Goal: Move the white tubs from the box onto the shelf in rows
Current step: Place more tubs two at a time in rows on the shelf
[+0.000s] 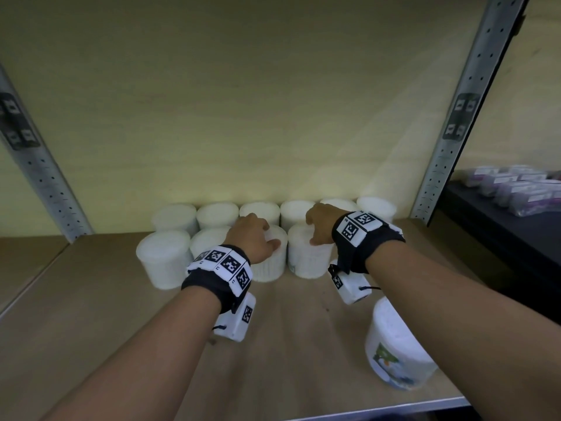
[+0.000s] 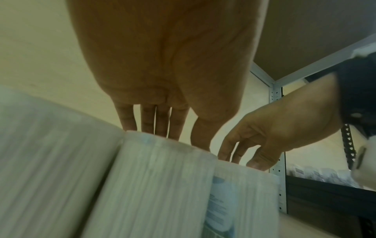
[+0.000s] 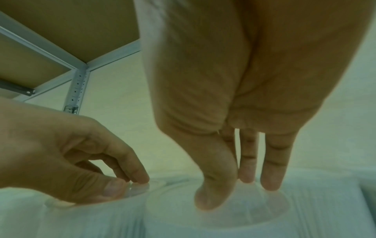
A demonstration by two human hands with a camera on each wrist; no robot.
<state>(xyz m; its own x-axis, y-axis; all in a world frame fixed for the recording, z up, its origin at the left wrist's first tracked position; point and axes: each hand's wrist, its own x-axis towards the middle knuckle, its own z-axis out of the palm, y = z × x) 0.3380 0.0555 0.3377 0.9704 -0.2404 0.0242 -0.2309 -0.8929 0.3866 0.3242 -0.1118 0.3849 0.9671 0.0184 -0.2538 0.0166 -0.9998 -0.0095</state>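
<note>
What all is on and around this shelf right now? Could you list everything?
Back-row tubs: six, white, side by side along the back wall.
Front-row tubs: four, white, directly in front of the back row, starting from its left end.
Lone tub: one, white with a green and blue label, apart from the rows near the shelf's front right edge.
Shelf board: one, light brown wood, carrying all the tubs.
Uprights: two, grey perforated metal, left and right of the shelf.
Packets: several, purple and white, on a dark surface to the right; too blurred to count.
Left hand: on top of the third front-row tub.
Right hand: on top of the fourth front-row tub.
</note>
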